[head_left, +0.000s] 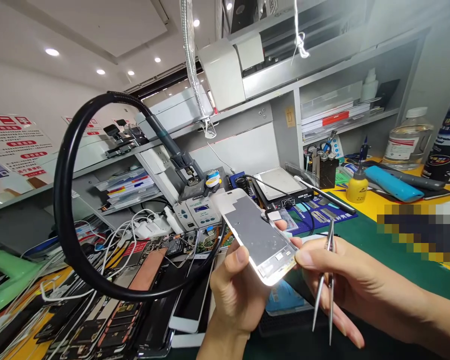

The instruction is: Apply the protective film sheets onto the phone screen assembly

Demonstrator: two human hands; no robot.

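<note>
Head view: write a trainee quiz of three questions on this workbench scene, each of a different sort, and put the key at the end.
1. Multiple choice: what colour is the small bottle that stands left of the clear jug in the picture? A) red; B) yellow; C) green.
2. True or false: the left hand is well apart from the white-edged panel.
3. Fill in: besides touching the panel's corner, the right hand holds a pair of ____.

Key: 1. B. 2. False; the left hand holds the panel. 3. tweezers.
</note>
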